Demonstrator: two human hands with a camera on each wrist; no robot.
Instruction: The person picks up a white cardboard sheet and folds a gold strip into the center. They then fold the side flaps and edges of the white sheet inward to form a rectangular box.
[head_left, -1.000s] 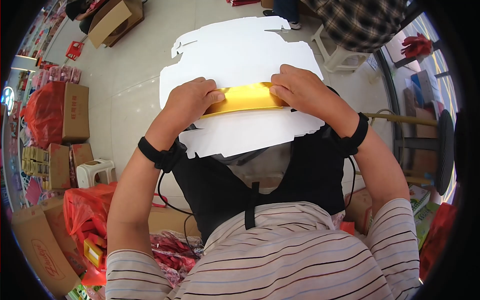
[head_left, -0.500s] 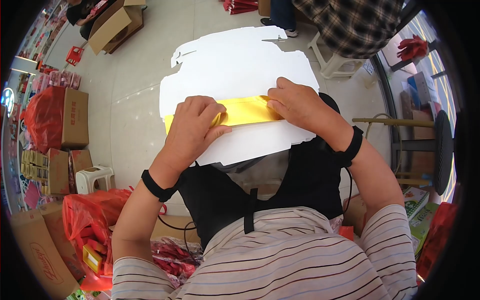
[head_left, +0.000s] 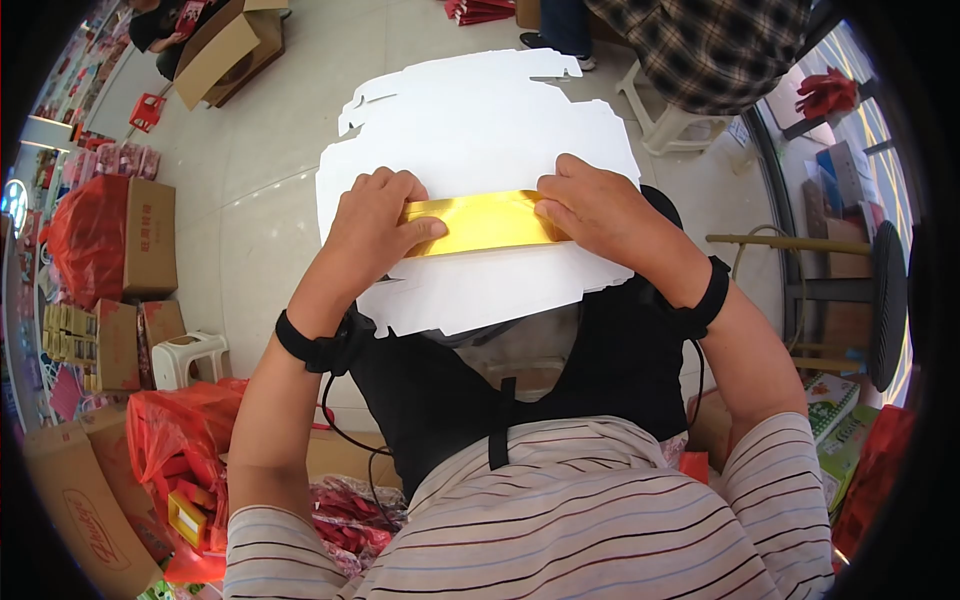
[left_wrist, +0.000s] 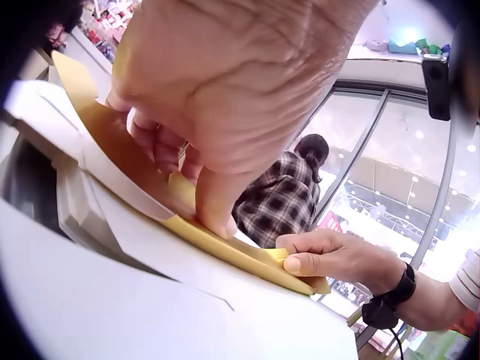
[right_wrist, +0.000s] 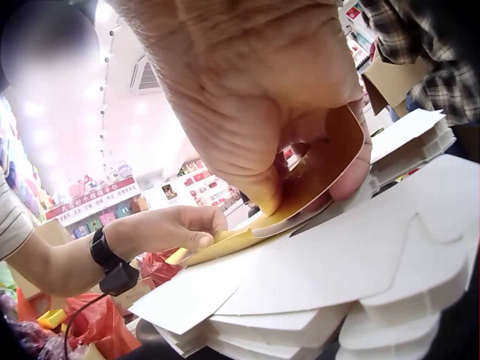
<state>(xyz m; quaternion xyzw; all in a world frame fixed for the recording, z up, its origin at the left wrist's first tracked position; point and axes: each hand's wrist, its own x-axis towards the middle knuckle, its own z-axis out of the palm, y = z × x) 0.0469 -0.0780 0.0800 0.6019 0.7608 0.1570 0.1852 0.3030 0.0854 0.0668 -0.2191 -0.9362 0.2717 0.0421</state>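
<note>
A shiny gold card strip [head_left: 488,225] with folded edges lies across a stack of white die-cut card sheets [head_left: 470,120] over the person's lap. My left hand [head_left: 375,222] grips its left end, thumb on the upper face. At the opposite end, my right hand [head_left: 600,212] pinches the strip between thumb and curled fingers. The left wrist view shows the strip [left_wrist: 232,251] bent up along its length beneath the left hand [left_wrist: 225,90]. In the right wrist view, its end curls up inside the right hand [right_wrist: 262,112]. The palms partly hide both ends.
Red plastic bags [head_left: 175,430] and cardboard boxes [head_left: 75,500] stand at the left. A white stool [head_left: 190,358] is beyond them. Another person in a checked shirt [head_left: 710,50] sits at the upper right. Black cables run from the wrist bands.
My left hand lifted and curled over the strip's left part, then returned to its end with the thumb on top. The strip and sheets sit slightly lower in view. My right hand kept its grip.
</note>
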